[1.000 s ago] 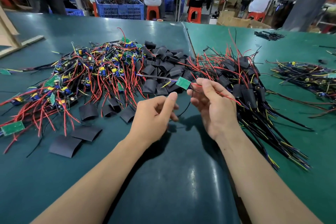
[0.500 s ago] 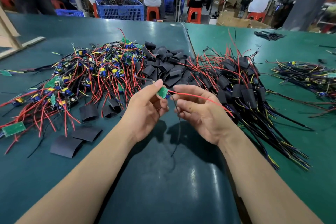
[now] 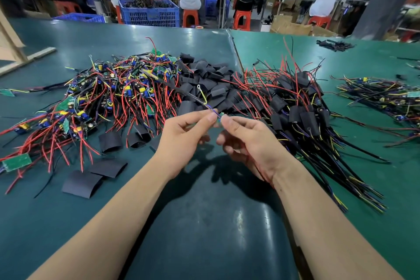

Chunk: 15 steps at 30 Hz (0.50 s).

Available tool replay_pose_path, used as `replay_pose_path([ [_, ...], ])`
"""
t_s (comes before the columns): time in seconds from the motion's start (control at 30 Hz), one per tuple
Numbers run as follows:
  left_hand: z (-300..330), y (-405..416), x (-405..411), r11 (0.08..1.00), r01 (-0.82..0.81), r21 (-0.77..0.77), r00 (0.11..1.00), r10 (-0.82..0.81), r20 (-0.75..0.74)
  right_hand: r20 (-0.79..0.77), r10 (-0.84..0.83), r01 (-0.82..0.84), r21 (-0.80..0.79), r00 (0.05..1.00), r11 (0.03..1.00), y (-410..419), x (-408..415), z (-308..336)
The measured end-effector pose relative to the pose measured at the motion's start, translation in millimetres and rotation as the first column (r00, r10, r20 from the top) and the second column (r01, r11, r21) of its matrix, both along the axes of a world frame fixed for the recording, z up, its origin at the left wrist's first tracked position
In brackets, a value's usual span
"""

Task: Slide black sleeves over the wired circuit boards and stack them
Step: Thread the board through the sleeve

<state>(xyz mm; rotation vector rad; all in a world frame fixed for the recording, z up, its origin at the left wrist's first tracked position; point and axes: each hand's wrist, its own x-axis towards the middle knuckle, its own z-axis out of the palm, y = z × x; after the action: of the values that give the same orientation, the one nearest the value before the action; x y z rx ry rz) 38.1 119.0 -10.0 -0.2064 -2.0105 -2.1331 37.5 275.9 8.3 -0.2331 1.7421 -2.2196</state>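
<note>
My left hand point(image 3: 181, 141) and my right hand point(image 3: 247, 143) meet above the table's middle and pinch one small green circuit board point(image 3: 220, 118) between their fingertips. The board is mostly hidden by the fingers. Its thin blue and yellow wires point(image 3: 204, 101) stick up and away from me. Behind the hands lies a heap of empty black sleeves point(image 3: 209, 82). A pile of bare wired boards point(image 3: 109, 98) with red wires spreads to the left. To the right lies a stack of sleeved boards point(image 3: 300, 109).
Loose flat sleeves point(image 3: 81, 183) lie near the front left, beside a stray green board point(image 3: 17, 162). Another bundle of wired parts point(image 3: 384, 98) sits at the far right. Blue crates point(image 3: 150, 15), orange stools and seated people are beyond the green table point(image 3: 204, 234).
Both hands have come closer together, fingertip to fingertip on the board. The board has turned, so its blue and yellow wires now point up and away, and the red wire has dropped under my right hand.
</note>
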Motion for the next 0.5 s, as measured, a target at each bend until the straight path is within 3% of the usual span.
replay_pose_path([
  [0.03, -2, -1, -2, 0.982, -0.129, -0.141, 0.991, 0.121, -0.063, -0.012, -0.033, 0.033, 0.014, 0.999, 0.999, 2, -1, 1],
  [0.1, -6, -7, -5, 0.84, -0.377, -0.389, 0.922, 0.301, -0.244, -0.03, -0.115, 0.114, -0.032, 0.993, 0.993, 6, -5, 4],
  [0.2, -13, -20, -9, 0.556, -0.515, -0.652, 0.849, 0.229, -0.475, 0.021, -0.141, 0.142, -0.225, 0.99, 0.964, 14, -8, 8],
  [0.27, -20, -24, -13, 0.381, -0.43, -0.819, 0.902, 0.135, -0.411, 0.001, -0.123, 0.118, -0.306, 0.992, 0.945, 19, -7, 10],
  [0.33, -25, -24, -15, 0.275, -0.279, -0.92, 0.957, 0.154, -0.244, -0.038, -0.102, 0.083, -0.337, 0.994, 0.938, 21, -5, 11],
  [0.43, -30, -23, -20, 0.199, -0.167, -0.966, 0.973, 0.194, -0.128, -0.05, -0.056, 0.033, -0.375, 0.997, 0.926, 18, -3, 10],
  [0.5, -28, -23, -21, 0.225, -0.215, -0.95, 0.965, 0.2, -0.171, -0.065, -0.068, 0.043, -0.332, 0.996, 0.942, 18, -4, 9],
])
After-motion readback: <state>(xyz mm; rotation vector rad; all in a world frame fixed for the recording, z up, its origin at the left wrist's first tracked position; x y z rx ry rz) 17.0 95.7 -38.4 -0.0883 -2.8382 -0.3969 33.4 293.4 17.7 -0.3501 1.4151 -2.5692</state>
